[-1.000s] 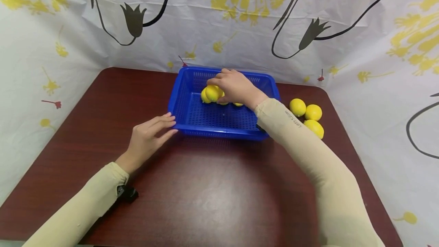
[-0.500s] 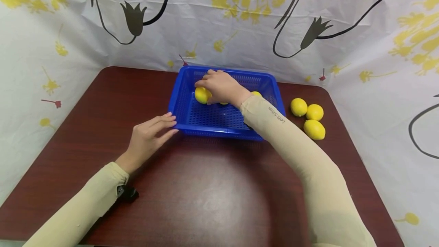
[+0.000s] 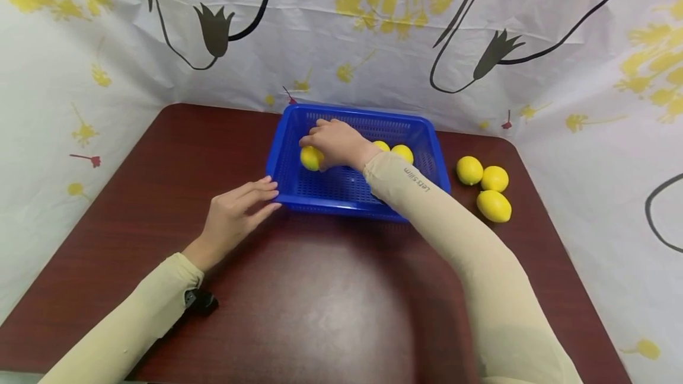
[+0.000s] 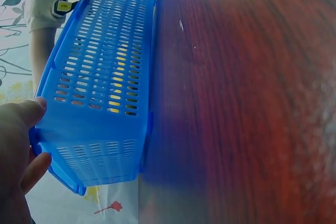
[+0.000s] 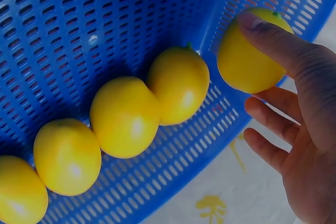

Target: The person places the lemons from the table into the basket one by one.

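Observation:
A blue perforated plastic basket (image 3: 333,204) stands on the table. My left hand (image 3: 232,215) pinches its front left corner, thumb against one side of the rim and fingers on the other, as the left wrist view shows. Inside the basket's left end, my right hand (image 3: 337,142) grips a yellow lemon (image 3: 310,159). The right wrist view shows the thumb laid over this lemon (image 5: 252,56), held near the end wall. A row of several lemons (image 5: 126,119) lies along the basket's long far side; in the head view the right arm partly covers them.
To the right of the basket, a group of 3 lemons (image 3: 494,205) lies on the dark red-brown table (image 3: 320,289). A white patterned sheet (image 3: 405,70) hangs close behind the basket and at both sides.
My right hand has moved left and slightly nearer with its lemon, toward the basket's left end. More lemons show behind the right wrist. The left hand has stayed at the corner.

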The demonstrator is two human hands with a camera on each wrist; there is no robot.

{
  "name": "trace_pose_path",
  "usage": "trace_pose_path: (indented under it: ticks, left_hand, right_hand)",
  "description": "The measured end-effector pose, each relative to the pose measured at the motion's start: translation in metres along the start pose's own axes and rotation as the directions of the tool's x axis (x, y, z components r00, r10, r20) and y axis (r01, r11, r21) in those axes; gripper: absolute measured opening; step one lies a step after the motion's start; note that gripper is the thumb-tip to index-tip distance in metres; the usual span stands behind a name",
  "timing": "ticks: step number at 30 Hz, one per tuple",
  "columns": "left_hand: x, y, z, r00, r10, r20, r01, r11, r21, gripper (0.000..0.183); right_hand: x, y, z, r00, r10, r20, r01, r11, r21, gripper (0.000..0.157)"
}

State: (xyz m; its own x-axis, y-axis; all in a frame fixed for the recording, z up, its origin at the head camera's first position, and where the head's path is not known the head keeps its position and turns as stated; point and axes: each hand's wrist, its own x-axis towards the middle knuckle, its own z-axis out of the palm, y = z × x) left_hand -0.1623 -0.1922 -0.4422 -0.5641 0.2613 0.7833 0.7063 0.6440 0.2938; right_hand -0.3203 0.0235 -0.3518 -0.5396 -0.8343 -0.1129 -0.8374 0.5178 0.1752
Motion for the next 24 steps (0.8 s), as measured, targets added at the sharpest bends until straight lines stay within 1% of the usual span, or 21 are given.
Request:
trace_pose_path:
  ticks: [4, 8, 12, 17, 24]
  left_hand:
    - [0.0, 0.0, 0.001, 1.0, 0.003, 0.0, -0.003, 1.0, 0.008, 0.031]
    - [0.0, 0.0, 0.003, 1.0, 0.009, -0.012, -0.009, 1.0, 0.026, 0.035]
    - [0.0, 0.0, 0.003, 1.0, 0.009, -0.02, -0.008, 0.999, 0.043, 0.028]
    - [-0.001, -0.001, 0.003, 1.0, 0.008, -0.025, -0.007, 0.999, 0.047, 0.037]
    - [-0.001, -0.002, 0.002, 1.0, 0.003, -0.025, -0.002, 0.999, 0.048, 0.038]
  right_hand:
    - [0.005, -0.003, 0.006, 1.0, -0.015, 0.011, 0.015, 1.0, -0.008, 0.062]
    - [0.008, -0.005, 0.01, 1.0, 0.001, 0.014, 0.0, 1.0, -0.016, 0.064]
    - [0.011, -0.005, 0.014, 0.999, 0.01, 0.042, -0.01, 1.0, -0.016, 0.064]
    - [0.015, -0.005, 0.02, 0.998, 0.022, 0.063, -0.021, 1.0, -0.011, 0.063]
    - [0.02, -0.006, 0.027, 0.998, 0.017, 0.061, -0.016, 1.0, -0.013, 0.062]
